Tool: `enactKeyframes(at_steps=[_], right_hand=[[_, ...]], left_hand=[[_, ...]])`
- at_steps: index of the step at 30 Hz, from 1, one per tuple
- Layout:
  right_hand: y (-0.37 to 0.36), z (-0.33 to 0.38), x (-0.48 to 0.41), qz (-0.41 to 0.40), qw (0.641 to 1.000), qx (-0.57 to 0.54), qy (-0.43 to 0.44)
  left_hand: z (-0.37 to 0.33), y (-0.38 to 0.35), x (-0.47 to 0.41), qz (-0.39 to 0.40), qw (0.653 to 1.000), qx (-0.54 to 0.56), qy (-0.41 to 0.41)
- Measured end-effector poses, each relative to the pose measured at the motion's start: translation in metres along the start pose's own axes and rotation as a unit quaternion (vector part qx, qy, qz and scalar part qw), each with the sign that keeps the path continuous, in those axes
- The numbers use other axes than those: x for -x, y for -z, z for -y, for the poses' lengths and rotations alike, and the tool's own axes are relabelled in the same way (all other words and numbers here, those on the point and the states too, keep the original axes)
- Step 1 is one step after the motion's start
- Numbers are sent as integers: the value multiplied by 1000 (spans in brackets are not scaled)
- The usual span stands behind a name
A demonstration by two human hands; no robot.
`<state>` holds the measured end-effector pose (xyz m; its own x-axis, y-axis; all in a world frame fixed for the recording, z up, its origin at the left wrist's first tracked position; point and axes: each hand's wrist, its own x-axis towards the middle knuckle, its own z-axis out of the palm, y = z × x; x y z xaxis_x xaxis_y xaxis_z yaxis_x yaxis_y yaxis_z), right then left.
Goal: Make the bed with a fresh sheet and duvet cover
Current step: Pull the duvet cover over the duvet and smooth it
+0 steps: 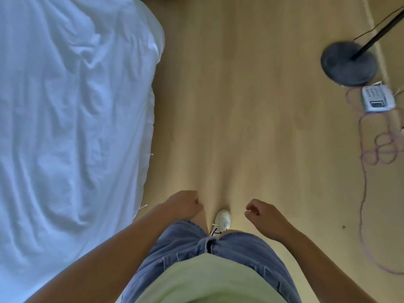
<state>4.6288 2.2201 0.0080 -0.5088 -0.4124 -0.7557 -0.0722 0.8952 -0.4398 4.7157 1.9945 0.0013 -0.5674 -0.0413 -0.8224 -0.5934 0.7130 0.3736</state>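
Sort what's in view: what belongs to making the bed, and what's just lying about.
For the job: white bedding; left hand and right hand, both holding nothing.
Lying about: black stand base, white telephone, purple cord, all on the floor.

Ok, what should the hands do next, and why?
Probably reach the left hand to the near edge of the white bedding and pull it smooth. That hand and the right hand hold nothing over the wooden floor, and the bedding lies wrinkled just to their left.
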Motion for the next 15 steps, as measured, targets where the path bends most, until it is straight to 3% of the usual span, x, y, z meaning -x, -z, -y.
enactKeyframes(at_steps=[8, 15], right_hand=[[118, 89, -128, 34, 996, 71, 49], [225, 202, -249, 54, 991, 100, 73]], left_hand=[[-16, 103, -80, -22, 994, 104, 36], [-8, 302, -168, -74, 994, 76, 41]])
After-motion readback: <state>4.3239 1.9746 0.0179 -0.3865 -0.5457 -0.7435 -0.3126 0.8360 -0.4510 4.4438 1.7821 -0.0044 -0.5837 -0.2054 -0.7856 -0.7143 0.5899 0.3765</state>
